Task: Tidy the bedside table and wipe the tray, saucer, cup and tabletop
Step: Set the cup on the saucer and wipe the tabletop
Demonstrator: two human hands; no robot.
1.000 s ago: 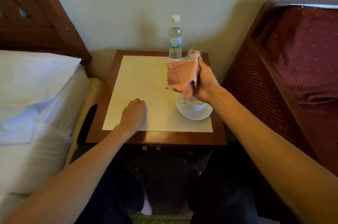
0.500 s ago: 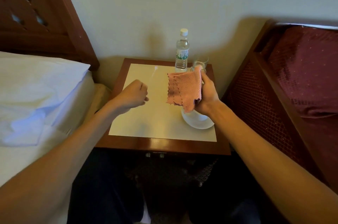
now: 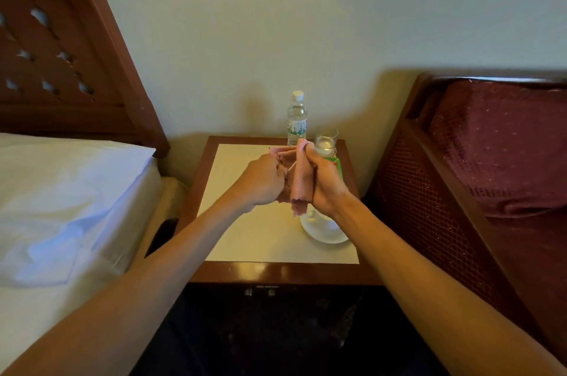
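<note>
Cream-topped wooden bedside table [image 3: 260, 237] looks fairly tidy. Left hand [image 3: 264, 182] and right hand [image 3: 325, 182] both clutch a pink textured cloth [image 3: 299, 182] above its centre. White round saucer [image 3: 325, 236] sits at four o'clock; the wiping seems unfinished.

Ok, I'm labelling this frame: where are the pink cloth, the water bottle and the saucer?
pink cloth [image 3: 299, 181]: head view, middle fold.
water bottle [image 3: 296, 115]: head view, clear body.
saucer [image 3: 325, 237]: head view, front rim.
</note>
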